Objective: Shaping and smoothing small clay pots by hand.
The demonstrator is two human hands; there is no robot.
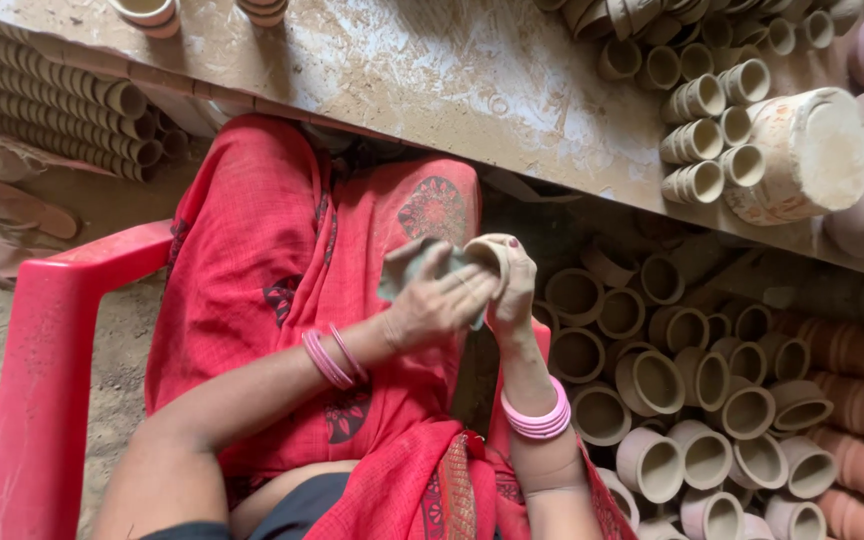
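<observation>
From the head camera, a dusty, whitened bench [432, 80] runs across the top, its near edge slanting down toward the right, and the person sits just below that edge in a red plastic chair [42, 350] with a red patterned cloth over the lap. The hands work in the gap between the bench edge and the lap, with little open room on the right, where a heap of unfired clay cups [692, 400] crowds the floor right up to the chair. To the left, bare sandy floor [122, 340] lies open beside the chair arm, with rows of stacked cups [52, 100] under the bench's far left end. On the bench's right end, small nested cups [697, 140] lie on their sides beside a larger pale pot [802, 155] tipped over near the edge. The left hand [437, 300] lies fingers-together over a grey rag [402, 265], pressing it against a small clay cup [487, 250]. The right hand [517, 290] is upright, forearm rising from the lap, fingers closed around that cup's far side. Pink bangles ring both wrists; the cup sits above the right knee, well clear of the bench edge
</observation>
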